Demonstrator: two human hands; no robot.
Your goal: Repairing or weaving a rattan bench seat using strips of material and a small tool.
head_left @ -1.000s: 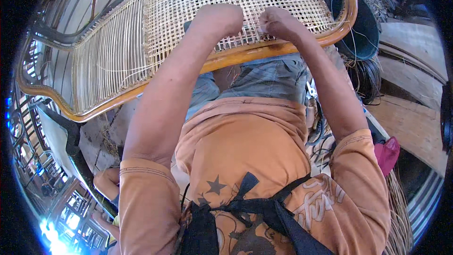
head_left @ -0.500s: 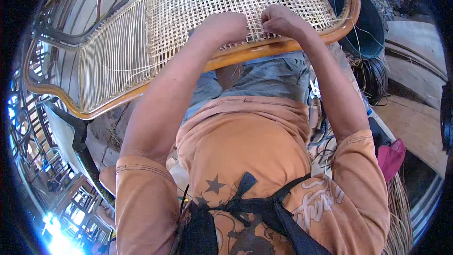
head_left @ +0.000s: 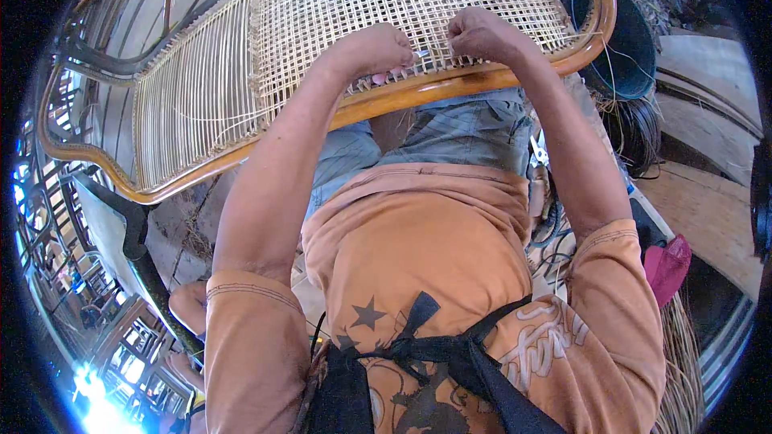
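Left hand [head_left: 376, 50] is curled into a loose fist at the near edge of a woven cane panel [head_left: 386, 0], its fingers folded down against the weave right where the mesh meets the curved wooden frame [head_left: 386, 100]; something small and pale metal shows just past its knuckles, too small to tell whether the hand is pinching it. Right hand [head_left: 480, 34] sits just beside it, also closed, fingertips bunched and pressed onto the same edge of the weave, apparently nipping a thin cane strand [head_left: 591, 32] that trails off toward the frame's right corner, though the grip itself is hidden under the knuckles. Both hands are near each other but not touching. The cane panel lies tilted across the person's lap, open square mesh in the middle and right, with a section of plain parallel strands [head_left: 193, 112] on the left still without cross-weave. Blue-grey shorts [head_left: 450, 128] show below the frame, and an orange shirt [head_left: 418, 257] with a black apron tie [head_left: 434, 345] fills the lower part of the view. A dark round bucket [head_left: 623, 40] stands beyond the frame's right corner, with a coil of dark strands [head_left: 635, 124] near it and a pink cloth [head_left: 667, 265] lower right
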